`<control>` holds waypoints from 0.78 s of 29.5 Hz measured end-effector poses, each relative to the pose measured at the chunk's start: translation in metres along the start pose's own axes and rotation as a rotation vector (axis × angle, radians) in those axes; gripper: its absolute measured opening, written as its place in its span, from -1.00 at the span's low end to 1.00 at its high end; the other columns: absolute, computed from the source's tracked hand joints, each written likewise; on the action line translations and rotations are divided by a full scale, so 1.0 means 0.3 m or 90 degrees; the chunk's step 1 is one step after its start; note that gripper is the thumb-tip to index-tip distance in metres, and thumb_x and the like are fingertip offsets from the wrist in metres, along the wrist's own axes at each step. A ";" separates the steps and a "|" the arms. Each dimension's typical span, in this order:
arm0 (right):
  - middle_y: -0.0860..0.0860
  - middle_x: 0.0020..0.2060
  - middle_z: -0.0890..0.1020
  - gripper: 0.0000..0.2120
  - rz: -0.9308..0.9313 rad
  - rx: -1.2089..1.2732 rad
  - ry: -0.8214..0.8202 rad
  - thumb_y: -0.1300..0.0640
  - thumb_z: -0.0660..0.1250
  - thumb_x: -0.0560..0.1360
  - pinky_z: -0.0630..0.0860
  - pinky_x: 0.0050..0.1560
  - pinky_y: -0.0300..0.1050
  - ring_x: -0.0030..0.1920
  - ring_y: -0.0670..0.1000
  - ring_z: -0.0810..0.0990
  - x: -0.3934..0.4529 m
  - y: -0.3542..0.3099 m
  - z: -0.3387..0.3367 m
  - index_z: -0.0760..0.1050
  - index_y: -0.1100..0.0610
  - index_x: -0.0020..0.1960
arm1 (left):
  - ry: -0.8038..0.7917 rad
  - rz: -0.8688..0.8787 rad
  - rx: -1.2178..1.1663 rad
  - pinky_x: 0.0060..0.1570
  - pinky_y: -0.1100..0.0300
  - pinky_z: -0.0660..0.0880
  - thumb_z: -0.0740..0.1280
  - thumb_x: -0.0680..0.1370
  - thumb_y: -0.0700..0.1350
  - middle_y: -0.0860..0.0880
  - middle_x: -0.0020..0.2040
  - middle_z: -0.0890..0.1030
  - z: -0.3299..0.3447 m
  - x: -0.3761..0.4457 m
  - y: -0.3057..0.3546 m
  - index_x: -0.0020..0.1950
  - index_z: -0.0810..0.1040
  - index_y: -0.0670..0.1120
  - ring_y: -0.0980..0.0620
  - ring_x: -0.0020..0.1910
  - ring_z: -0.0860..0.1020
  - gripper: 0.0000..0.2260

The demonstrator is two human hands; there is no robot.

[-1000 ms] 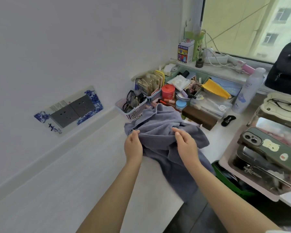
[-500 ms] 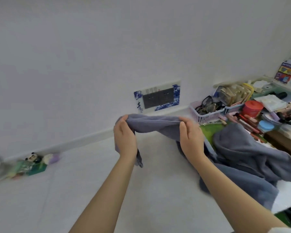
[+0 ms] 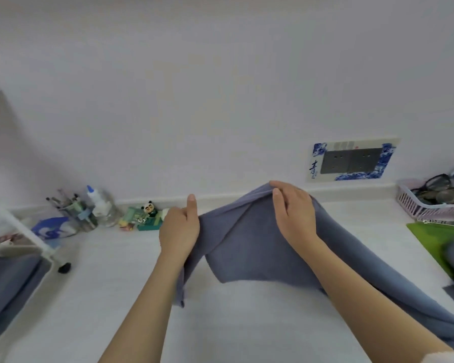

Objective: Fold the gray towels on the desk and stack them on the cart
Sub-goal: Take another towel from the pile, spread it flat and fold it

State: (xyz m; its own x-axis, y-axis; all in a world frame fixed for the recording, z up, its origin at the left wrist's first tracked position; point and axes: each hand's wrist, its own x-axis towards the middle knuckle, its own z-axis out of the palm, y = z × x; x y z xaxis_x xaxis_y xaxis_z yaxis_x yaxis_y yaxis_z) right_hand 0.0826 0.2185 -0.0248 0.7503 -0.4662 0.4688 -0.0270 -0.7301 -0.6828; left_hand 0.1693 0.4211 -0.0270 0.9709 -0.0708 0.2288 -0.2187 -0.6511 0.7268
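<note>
Both hands up over the desk (image 3: 247, 323), holding one gray towel (image 3: 249, 247) by its top edge. My left hand (image 3: 180, 231) grips one end, fingers curled round the cloth, thumb up. My right hand (image 3: 295, 213) pinches the other end, now raised higher than half a second ago. The towel hangs lifted, its tail trailing right. View has swung left: folded gray towels (image 3: 8, 286) on the cart (image 3: 19, 231) now visible.
</note>
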 end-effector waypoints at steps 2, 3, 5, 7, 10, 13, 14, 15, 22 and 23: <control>0.03 0.15 0.60 -0.66 0.043 0.020 -0.036 0.05 0.05 0.63 0.33 0.20 -0.12 0.20 0.08 0.51 0.008 -0.021 0.048 0.51 0.13 0.24 | -0.038 -0.015 -0.026 -0.34 0.14 0.24 -0.08 0.65 0.15 -0.06 -0.48 0.33 -0.040 0.037 -0.072 -0.46 0.23 -0.10 -0.08 -0.43 0.35 -0.45; 0.04 0.15 0.60 -0.67 0.075 0.039 -0.064 0.08 0.05 0.64 0.34 0.13 -0.15 0.19 0.08 0.51 0.014 -0.033 0.072 0.49 0.12 0.25 | -0.084 -0.034 -0.054 -0.32 0.15 0.25 -0.09 0.65 0.14 -0.07 -0.47 0.34 -0.059 0.055 -0.111 -0.46 0.25 -0.10 -0.07 -0.41 0.36 -0.44; 0.02 0.15 0.60 -0.67 0.103 0.042 -0.117 0.09 0.02 0.64 0.32 0.03 -0.21 0.16 0.07 0.53 0.019 -0.042 0.079 0.48 0.08 0.26 | -0.199 -0.074 -0.156 -0.13 0.13 0.40 -0.12 0.65 0.16 -0.06 -0.40 0.49 -0.055 0.061 -0.148 -0.47 0.36 -0.11 -0.07 -0.30 0.49 -0.39; -0.02 0.13 0.61 -0.67 0.096 0.036 -0.156 0.07 0.01 0.64 0.34 0.05 -0.20 0.14 0.04 0.54 0.018 -0.071 0.120 0.48 0.03 0.26 | -0.277 -0.131 -0.233 0.06 0.10 0.45 -0.14 0.65 0.15 -0.03 -0.23 0.63 -0.045 0.060 -0.175 -0.37 0.50 -0.12 -0.03 -0.17 0.58 -0.38; -0.02 0.09 0.62 -0.68 0.091 0.023 -0.200 0.07 0.03 0.63 0.40 0.08 -0.16 0.09 0.04 0.56 0.010 -0.104 0.176 0.46 -0.01 0.28 | -0.380 -0.180 -0.341 -0.05 0.17 0.49 -0.18 0.65 0.13 -0.06 -0.08 0.65 0.002 0.042 -0.179 -0.12 0.56 -0.11 -0.03 -0.13 0.61 -0.42; -0.02 -0.04 0.64 -0.69 0.075 0.026 -0.261 0.15 0.09 0.61 0.40 -0.02 -0.18 -0.07 -0.01 0.55 -0.001 -0.109 0.205 0.43 -0.02 0.30 | -0.452 -0.207 -0.432 -0.16 0.27 0.51 -0.18 0.65 0.12 -0.04 -0.13 0.65 0.069 0.032 -0.161 -0.01 0.57 -0.09 0.03 -0.20 0.61 -0.44; -0.03 -0.11 0.63 -0.69 0.062 0.027 -0.282 0.18 0.11 0.60 0.39 -0.05 -0.20 -0.13 -0.03 0.54 -0.005 -0.114 0.209 0.42 0.00 0.31 | -0.469 -0.211 -0.438 -0.19 0.29 0.52 -0.15 0.66 0.10 -0.01 -0.16 0.65 0.088 0.027 -0.149 -0.02 0.57 -0.08 0.07 -0.24 0.61 -0.47; -0.05 -0.16 0.62 -0.67 0.046 0.021 -0.304 0.21 0.13 0.59 0.39 -0.07 -0.23 -0.16 -0.05 0.53 -0.010 -0.120 0.209 0.42 0.02 0.31 | -0.483 -0.219 -0.433 -0.21 0.30 0.52 -0.08 0.67 0.08 0.01 -0.17 0.65 0.103 0.019 -0.135 -0.03 0.58 -0.07 0.10 -0.26 0.61 -0.53; -0.13 -0.17 0.67 -0.88 0.018 0.014 -0.320 0.14 0.35 0.50 0.38 -0.15 -0.54 -0.18 -0.31 0.55 0.034 -0.168 0.189 0.62 0.01 0.00 | -0.351 -0.025 -0.379 -0.12 0.39 0.44 0.49 0.43 -0.12 0.08 -0.16 0.56 0.121 -0.063 -0.137 -0.06 0.54 0.02 0.26 -0.23 0.50 -0.83; -0.13 -0.19 0.67 -0.89 0.016 0.015 -0.323 0.12 0.36 0.50 0.39 -0.16 -0.53 -0.18 -0.31 0.55 0.038 -0.180 0.188 0.62 0.01 -0.01 | -0.320 -0.030 -0.367 -0.15 0.40 0.44 0.51 0.41 -0.10 0.08 -0.17 0.55 0.124 -0.072 -0.121 -0.08 0.52 0.02 0.25 -0.24 0.49 -0.80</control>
State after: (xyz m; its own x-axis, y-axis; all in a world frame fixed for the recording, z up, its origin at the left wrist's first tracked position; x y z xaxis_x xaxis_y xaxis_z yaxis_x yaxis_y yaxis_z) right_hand 0.1298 0.2809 -0.0141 0.9762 -0.1774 0.1247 -0.0383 -0.7072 -0.7060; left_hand 0.1600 0.4182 -0.0824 0.8777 -0.4781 -0.0323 -0.0587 -0.1742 0.9830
